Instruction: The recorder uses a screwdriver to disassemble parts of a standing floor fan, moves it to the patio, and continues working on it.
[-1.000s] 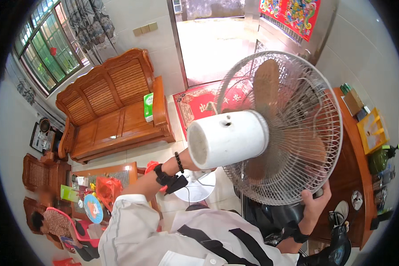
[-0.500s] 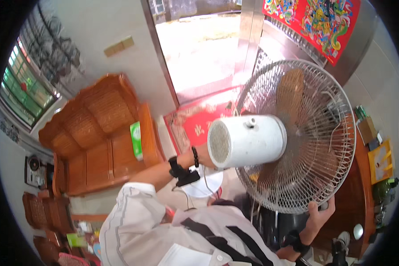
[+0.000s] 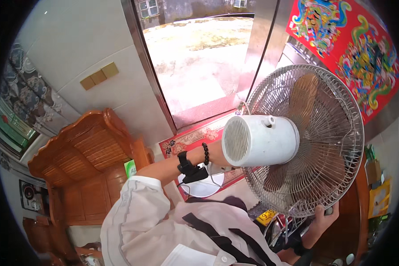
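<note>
A pedestal fan takes up the right of the view, its white motor housing (image 3: 270, 139) toward me and its round wire cage (image 3: 341, 177) beyond. Brown blades (image 3: 303, 99) show through the wires. At the bottom of the cage, my right hand (image 3: 321, 221) is closed on the rim, thumb on the near side. My left hand (image 3: 219, 154) reaches in behind and under the motor housing, which hides its fingers. A dark bead bracelet and a black strapped device sit on that wrist. Below it, a round white base (image 3: 204, 186) rests on the floor.
An open doorway (image 3: 195, 66) lies ahead, with a red patterned mat (image 3: 186, 144) at its sill. At left stands a carved wooden bench (image 3: 84, 159) with a green-white box (image 3: 130, 168). A motorbike-like vehicle with a yellow plate (image 3: 266, 216) is below the fan; wooden furniture (image 3: 361, 195) is at right.
My view has shifted, bringing the doorway and red poster nearer. Both hands keep their places at the fan. The yellow plate below the fan has come into sight.
</note>
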Motion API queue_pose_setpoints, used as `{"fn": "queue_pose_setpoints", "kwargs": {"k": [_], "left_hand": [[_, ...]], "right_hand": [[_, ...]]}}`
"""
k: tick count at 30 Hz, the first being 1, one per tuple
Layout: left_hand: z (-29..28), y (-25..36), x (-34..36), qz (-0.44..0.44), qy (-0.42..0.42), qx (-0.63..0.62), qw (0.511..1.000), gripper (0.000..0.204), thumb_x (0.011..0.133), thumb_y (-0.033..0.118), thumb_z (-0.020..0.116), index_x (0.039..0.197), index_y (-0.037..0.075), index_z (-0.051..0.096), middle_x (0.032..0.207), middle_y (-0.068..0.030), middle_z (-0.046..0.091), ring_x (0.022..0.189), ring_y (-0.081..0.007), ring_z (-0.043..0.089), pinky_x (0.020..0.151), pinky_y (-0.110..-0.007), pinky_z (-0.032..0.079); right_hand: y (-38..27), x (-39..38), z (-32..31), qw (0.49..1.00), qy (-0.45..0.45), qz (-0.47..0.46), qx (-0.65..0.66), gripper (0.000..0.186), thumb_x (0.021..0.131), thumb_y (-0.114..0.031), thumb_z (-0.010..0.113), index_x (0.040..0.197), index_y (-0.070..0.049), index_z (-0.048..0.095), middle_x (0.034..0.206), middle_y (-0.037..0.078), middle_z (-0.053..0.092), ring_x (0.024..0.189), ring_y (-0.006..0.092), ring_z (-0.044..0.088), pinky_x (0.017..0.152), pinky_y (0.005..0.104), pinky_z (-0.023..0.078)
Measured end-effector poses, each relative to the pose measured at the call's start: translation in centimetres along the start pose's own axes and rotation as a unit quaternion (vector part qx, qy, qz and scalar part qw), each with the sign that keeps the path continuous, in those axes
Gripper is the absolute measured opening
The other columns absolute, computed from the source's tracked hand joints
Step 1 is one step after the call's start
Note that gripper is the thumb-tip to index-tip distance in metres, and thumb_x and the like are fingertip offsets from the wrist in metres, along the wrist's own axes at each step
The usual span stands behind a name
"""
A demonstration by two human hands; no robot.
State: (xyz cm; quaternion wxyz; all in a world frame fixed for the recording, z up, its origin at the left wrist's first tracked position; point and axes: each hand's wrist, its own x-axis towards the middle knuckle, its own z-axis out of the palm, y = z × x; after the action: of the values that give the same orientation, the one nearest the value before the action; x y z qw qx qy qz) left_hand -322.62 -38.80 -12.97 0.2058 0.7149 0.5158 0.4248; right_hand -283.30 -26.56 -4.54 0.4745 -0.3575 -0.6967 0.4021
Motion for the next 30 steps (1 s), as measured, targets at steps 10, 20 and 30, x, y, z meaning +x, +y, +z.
{"fn": "queue_pose_setpoints", "kwargs": {"k": [10, 20, 30], "left_hand": [[-15.4, -20.1, 4.0, -0.012, -0.072, 0.042, 0.996, 0.043, 0.081, 0.029, 0.072, 0.117, 0.008, 0.063, 0.121, -0.0117, 0.06, 0.113, -0.0274, 0.054, 0.103, -0.042, 0.038], [-31.1, -37.5, 9.6, -0.07, 0.011, 0.093, 0.993, 0.042, 0.078, 0.025, 0.074, 0.115, 0.007, 0.064, 0.121, -0.0128, 0.061, 0.113, -0.0273, 0.055, 0.102, -0.041, 0.039], [-45.8, -49.8, 11.4, -0.106, 0.102, 0.034, 0.988, 0.039, 0.076, 0.024, 0.076, 0.11, 0.007, 0.066, 0.11, -0.0127, 0.066, 0.1, -0.0247, 0.062, 0.093, -0.037, 0.047]], "right_hand": [[5.2, 14.3, 20.1, 0.998, 0.005, 0.07, 0.007, 0.067, 0.072, -0.024, 0.076, 0.123, 0.012, 0.05, 0.111, 0.013, 0.061, 0.093, 0.018, 0.06, 0.081, 0.0288, 0.049], [9.3, 37.1, 40.0, 0.989, -0.13, 0.054, 0.04, 0.086, 0.07, -0.033, 0.081, 0.131, 0.013, 0.042, 0.12, 0.017, 0.058, 0.107, 0.0224, 0.056, 0.095, 0.0347, 0.044], [11.7, 50.8, 59.9, 0.984, -0.18, -0.014, 0.01, 0.091, 0.066, -0.052, 0.083, 0.124, 0.012, 0.05, 0.118, 0.016, 0.059, 0.106, 0.0241, 0.057, 0.093, 0.0355, 0.044]]}}
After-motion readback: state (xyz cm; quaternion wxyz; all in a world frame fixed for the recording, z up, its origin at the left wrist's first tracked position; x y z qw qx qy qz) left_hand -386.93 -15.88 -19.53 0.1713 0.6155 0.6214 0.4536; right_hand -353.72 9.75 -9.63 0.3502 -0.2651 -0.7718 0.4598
